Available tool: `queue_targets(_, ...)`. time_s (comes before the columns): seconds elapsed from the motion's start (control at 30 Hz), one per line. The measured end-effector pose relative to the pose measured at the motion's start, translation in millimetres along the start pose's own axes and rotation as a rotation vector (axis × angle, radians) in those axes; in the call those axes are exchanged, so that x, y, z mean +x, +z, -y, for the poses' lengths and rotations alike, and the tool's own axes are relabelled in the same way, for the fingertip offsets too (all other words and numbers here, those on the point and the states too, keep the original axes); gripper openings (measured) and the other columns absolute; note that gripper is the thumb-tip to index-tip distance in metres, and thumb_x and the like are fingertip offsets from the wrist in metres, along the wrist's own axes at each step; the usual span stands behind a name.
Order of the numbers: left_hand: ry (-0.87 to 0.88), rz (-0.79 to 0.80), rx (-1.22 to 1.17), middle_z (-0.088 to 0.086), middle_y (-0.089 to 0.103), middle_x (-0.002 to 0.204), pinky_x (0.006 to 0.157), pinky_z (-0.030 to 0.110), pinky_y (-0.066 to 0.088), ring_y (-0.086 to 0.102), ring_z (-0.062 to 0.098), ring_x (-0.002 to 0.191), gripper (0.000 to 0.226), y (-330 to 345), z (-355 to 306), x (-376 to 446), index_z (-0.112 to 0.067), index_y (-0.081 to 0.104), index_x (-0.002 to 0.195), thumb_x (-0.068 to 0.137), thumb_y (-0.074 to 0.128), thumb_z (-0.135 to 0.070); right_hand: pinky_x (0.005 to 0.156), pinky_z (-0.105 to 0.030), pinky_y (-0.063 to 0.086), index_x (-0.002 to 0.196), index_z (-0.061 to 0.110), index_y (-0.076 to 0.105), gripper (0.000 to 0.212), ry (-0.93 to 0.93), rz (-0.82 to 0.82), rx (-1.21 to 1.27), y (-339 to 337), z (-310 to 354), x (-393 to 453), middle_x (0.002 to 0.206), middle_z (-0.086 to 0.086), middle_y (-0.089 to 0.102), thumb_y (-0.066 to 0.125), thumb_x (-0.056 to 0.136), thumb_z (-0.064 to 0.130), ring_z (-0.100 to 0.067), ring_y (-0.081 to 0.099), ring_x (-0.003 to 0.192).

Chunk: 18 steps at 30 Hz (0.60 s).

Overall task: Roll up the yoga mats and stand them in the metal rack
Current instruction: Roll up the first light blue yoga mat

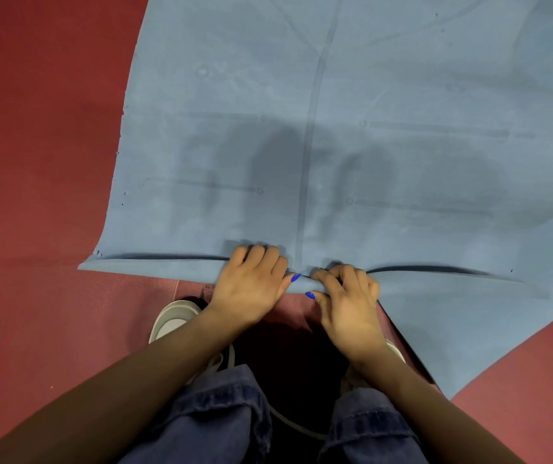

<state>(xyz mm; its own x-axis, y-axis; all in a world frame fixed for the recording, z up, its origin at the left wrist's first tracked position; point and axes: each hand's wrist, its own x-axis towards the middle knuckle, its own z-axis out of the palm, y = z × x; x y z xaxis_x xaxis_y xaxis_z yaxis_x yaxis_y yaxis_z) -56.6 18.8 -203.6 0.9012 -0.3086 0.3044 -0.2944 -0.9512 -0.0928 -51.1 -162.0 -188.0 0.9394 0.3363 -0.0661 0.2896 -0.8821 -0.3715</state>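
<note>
Head view: left hand point(251, 279) and right hand point(347, 296) each pinch the unlabelled blue mat's point(335, 128) folded near edge.

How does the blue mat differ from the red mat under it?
The blue mat is blue with faint printed lines; the red mat is plain red. The blue mat's near edge is folded over under both hands, while the red mat lies flat. Both are spread out on the ground.

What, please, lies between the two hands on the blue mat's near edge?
Only the folded edge of the blue mat, seen in the head view, between left hand and right hand.
</note>
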Motion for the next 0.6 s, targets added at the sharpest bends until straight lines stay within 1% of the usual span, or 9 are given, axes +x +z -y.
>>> queue_targets(0.1, 0.044, -0.046, 0.010, 0.003, 0.056, 0.076, 0.069, 0.033, 0.032, 0.045, 0.022, 0.069, 0.035, 2.3, 5.2, -5.2, -0.014, 0.056, 0.078, 0.096, 0.045, -0.041, 0.077, -0.031, 0.024, 0.101, 0.016, 0.070, 0.037, 0.031, 0.010, -0.015, 0.0, 1.2, 3.0, 0.089, -0.004, 0.058, 0.046, 0.079, 0.032, -0.017, 0.039, 0.085)
queue_targets(0.2, 0.095, -0.043, -0.007, 0.004, 0.057, 0.077, 0.070, 0.033, 0.032, 0.046, 0.022, 0.071, 0.038, 3.7, 7.5, -9.8, -0.012, 0.058, 0.080, 0.096, 0.045, -0.044, 0.076, -0.031, 0.024, 0.098, 0.017, 0.071, 0.038, 0.030, 0.018, -0.003, -1.9, 3.0, 4.3, 0.088, -0.003, 0.059, 0.044, 0.077, 0.032, -0.017, 0.039, 0.085)
queue_targets(0.27, 0.101, -0.034, -0.041, 0.005, 0.058, 0.075, 0.070, 0.032, 0.033, 0.049, 0.022, 0.069, 0.039, 5.5, 8.9, -6.1, -0.012, 0.059, 0.077, 0.096, 0.045, -0.043, 0.075, -0.030, 0.024, 0.096, 0.016, 0.071, 0.038, 0.019, 0.028, 0.011, -4.0, 3.5, 5.2, 0.087, -0.003, 0.059, 0.043, 0.076, 0.032, -0.017, 0.039, 0.085)
queue_targets(0.33, 0.082, -0.043, -0.084, 0.004, 0.058, 0.072, 0.069, 0.032, 0.034, 0.052, 0.023, 0.065, 0.037, 6.2, 7.4, -2.4, -0.012, 0.058, 0.073, 0.095, 0.047, -0.039, 0.074, -0.030, 0.023, 0.094, 0.017, 0.071, 0.034, 0.020, 0.038, 0.002, -5.4, 4.9, 7.2, 0.086, -0.002, 0.059, 0.047, 0.075, 0.031, -0.019, 0.046, 0.083)
queue_targets(0.4, 0.037, -0.052, -0.120, 0.004, 0.059, 0.067, 0.068, 0.032, 0.034, 0.054, 0.024, 0.063, 0.033, 6.3, 5.3, 0.6, -0.013, 0.058, 0.070, 0.093, 0.050, -0.034, 0.073, -0.030, 0.023, 0.093, 0.017, 0.071, 0.028, 0.032, 0.052, -0.014, -5.6, 6.0, 8.3, 0.084, -0.002, 0.059, 0.056, 0.072, 0.028, -0.025, 0.055, 0.079)
queue_targets(0.43, 0.014, -0.050, -0.131, 0.003, 0.059, 0.066, 0.067, 0.032, 0.035, 0.054, 0.024, 0.062, 0.032, 6.9, 4.7, 1.7, -0.013, 0.059, 0.069, 0.093, 0.050, -0.032, 0.073, -0.030, 0.022, 0.093, 0.017, 0.071, 0.028, 0.028, 0.055, -0.010, -5.8, 4.9, 8.5, 0.085, -0.002, 0.059, 0.056, 0.073, 0.030, -0.026, 0.057, 0.078)
queue_targets(0.47, 0.001, -0.046, -0.135, 0.003, 0.060, 0.064, 0.066, 0.032, 0.036, 0.055, 0.024, 0.061, 0.033, 7.5, 4.5, 2.8, -0.013, 0.059, 0.068, 0.093, 0.050, -0.031, 0.074, -0.028, 0.021, 0.094, 0.017, 0.070, 0.031, 0.014, 0.062, 0.010, -6.3, 3.0, 9.2, 0.085, -0.001, 0.059, 0.053, 0.075, 0.034, -0.025, 0.057, 0.079)
queue_targets(0.53, -0.001, -0.033, -0.139, 0.003, 0.060, 0.062, 0.061, 0.032, 0.040, 0.056, 0.023, 0.060, 0.034, 9.4, 4.2, 3.6, -0.013, 0.060, 0.066, 0.093, 0.048, -0.031, 0.075, -0.023, 0.017, 0.098, 0.018, 0.070, 0.040, -0.020, 0.101, 0.099, -9.1, -2.6, 10.2, 0.088, 0.003, 0.058, 0.048, 0.081, 0.046, -0.019, 0.052, 0.085)
queue_targets(0.6, 0.010, -0.038, -0.136, 0.003, 0.059, 0.061, 0.056, 0.032, 0.042, 0.057, 0.023, 0.059, 0.035, 11.6, 4.5, 3.4, -0.013, 0.058, 0.064, 0.091, 0.047, -0.030, 0.079, -0.020, 0.014, 0.100, 0.021, 0.071, 0.056, -0.006, 0.140, 0.199, -13.9, -4.4, 11.8, 0.088, 0.010, 0.053, 0.041, 0.083, 0.065, -0.011, 0.047, 0.087)
